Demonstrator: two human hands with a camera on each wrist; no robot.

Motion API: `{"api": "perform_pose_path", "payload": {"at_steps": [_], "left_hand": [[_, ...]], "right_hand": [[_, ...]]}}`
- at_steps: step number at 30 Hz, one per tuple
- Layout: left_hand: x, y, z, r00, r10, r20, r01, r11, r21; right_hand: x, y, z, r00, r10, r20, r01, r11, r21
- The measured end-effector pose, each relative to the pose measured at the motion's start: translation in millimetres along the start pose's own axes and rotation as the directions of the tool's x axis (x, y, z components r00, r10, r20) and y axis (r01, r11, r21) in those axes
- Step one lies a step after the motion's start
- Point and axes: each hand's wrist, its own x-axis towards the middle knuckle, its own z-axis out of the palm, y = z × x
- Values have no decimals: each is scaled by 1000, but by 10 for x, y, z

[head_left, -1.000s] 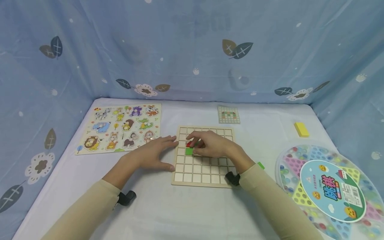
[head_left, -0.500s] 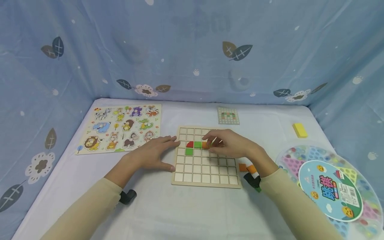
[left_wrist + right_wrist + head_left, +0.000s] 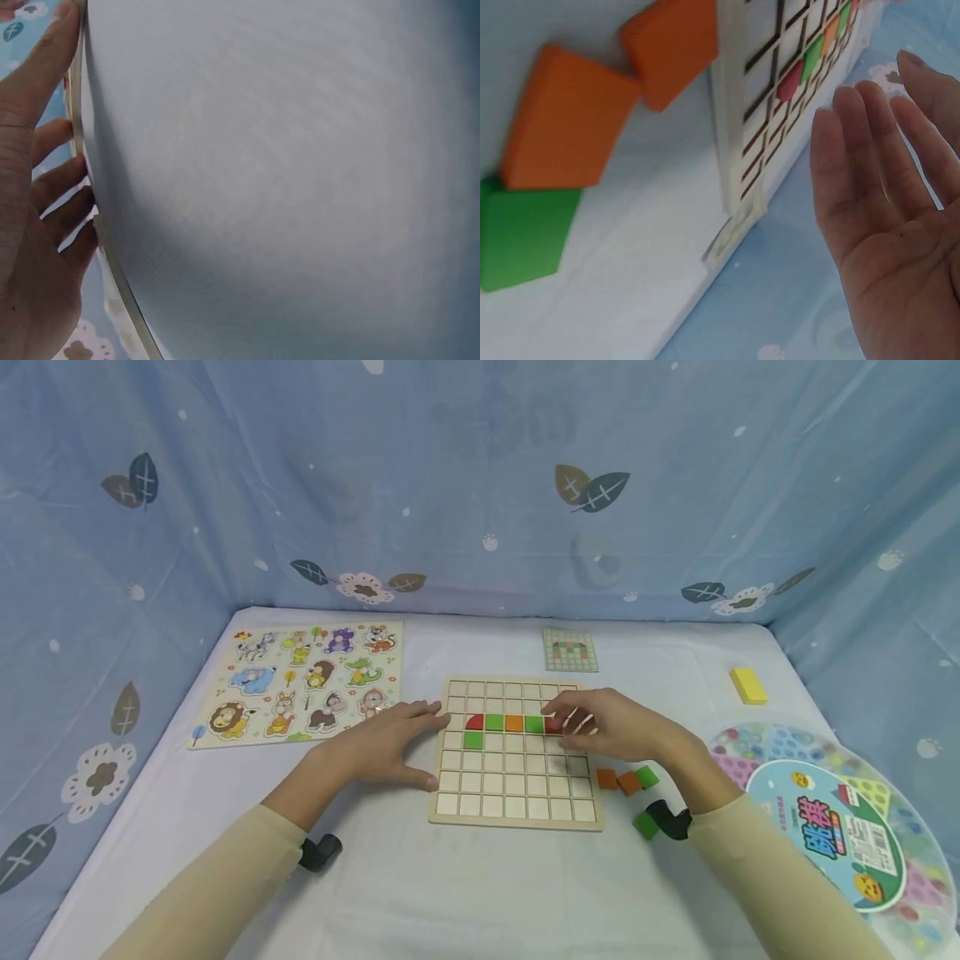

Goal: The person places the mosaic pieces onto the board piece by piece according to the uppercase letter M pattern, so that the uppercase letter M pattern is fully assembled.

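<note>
A wooden grid board lies mid-table in the head view. One row holds a rounded red piece, a green, an orange, a green and a red piece. Below the leftmost red is another green piece. The right hand hovers at the row's right end, partly covering that red piece; its fingers look extended and empty in the right wrist view. Spread at the board's left edge, the left hand touches it with thumb and fingertips.
Loose orange and green pieces lie right of the board. A small pattern card is behind it, an animal puzzle at left. On the right are a yellow block and a round board-game set.
The right hand has moved rightward along the row, uncovering green and orange pieces, with a red one now showing at its fingertips. The left hand has stayed in place.
</note>
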Motion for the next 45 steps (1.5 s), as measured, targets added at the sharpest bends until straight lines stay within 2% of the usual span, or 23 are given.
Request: {"api": "perform_pose_path", "payload": {"at_steps": [4, 16, 26, 45], "left_hand": [[-2, 1, -4, 1000, -4, -3, 4, 1000, 17], [24, -1, -23, 1000, 1, -15, 0, 999, 32], [54, -27, 4, 999, 17, -31, -15, 998, 55], [68, 5, -15, 1000, 5, -6, -5, 998, 58]], "right_hand": [[-73, 33, 7, 999, 37, 15, -36, 999, -30], [-350, 211, 0, 999, 47, -10, -48, 997, -52], [-509, 258, 27, 994, 107, -25, -108, 994, -21], [-595, 353, 110, 981, 194, -23, -195, 980, -40]]}}
